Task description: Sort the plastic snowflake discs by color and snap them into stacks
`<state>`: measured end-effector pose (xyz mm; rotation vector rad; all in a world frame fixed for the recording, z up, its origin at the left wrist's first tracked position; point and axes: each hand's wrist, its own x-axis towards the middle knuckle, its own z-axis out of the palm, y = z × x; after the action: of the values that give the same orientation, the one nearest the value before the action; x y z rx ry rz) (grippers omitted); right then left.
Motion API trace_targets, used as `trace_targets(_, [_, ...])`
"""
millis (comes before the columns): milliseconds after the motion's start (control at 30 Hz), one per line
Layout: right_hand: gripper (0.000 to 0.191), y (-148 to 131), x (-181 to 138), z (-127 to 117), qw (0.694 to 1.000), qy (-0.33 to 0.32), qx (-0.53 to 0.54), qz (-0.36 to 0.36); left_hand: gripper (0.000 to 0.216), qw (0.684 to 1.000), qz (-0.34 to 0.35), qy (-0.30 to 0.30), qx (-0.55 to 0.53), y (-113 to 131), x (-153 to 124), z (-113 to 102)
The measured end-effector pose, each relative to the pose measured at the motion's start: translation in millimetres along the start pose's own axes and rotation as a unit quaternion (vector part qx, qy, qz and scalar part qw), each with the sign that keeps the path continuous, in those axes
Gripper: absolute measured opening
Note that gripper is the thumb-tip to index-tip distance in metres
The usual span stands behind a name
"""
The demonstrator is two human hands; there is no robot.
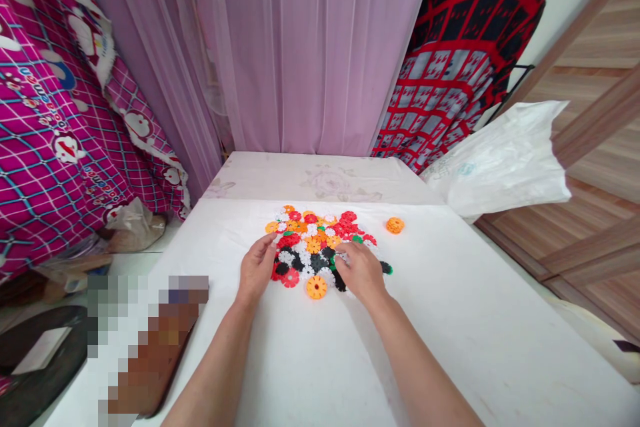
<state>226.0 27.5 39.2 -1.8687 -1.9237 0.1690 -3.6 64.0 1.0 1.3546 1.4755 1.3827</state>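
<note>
Progress is seeming early: one orange stack [395, 225] is sitting apart, between two and three o'clock from the pile of discs [314, 245], while most discs are lying unsorted mid-table [425, 320]. The discs are showing notched, flower-like rims in red, white, orange, black and green, many overlapping. At eight o'clock the left hand [256, 271] is curving loosely, apparently holding nothing; at four o'clock the right hand [363, 270] is touching discs, its grip being impossible to tell.
</note>
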Motion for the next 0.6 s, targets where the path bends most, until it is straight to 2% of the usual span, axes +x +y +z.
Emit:
trace_targets(167, [0.027, 7, 30, 4, 0.997, -0.021, -0.067, 0.02, 0.039, 1.0, 0.0, -0.006, 0.007, -1, 0, -1])
trace_targets(367, [0.03, 2, 43, 8, 0.991, -0.06, -0.116, 0.036, 0.037, 1.0, -0.004, -0.002, 0.004, -1, 0, 0])
trace_targets(500, [0.031, 1, 46, 7, 0.988, -0.05, -0.14, 0.031, 0.036, 1.0, -0.005, 0.0, 0.006, 1, 0, 0])
trace_targets(600, [0.034, 4, 39, 3, 0.995, -0.019, -0.092, 0.035, 0.036, 1.0, 0.0, 0.001, 0.01, 1, -1, 0])
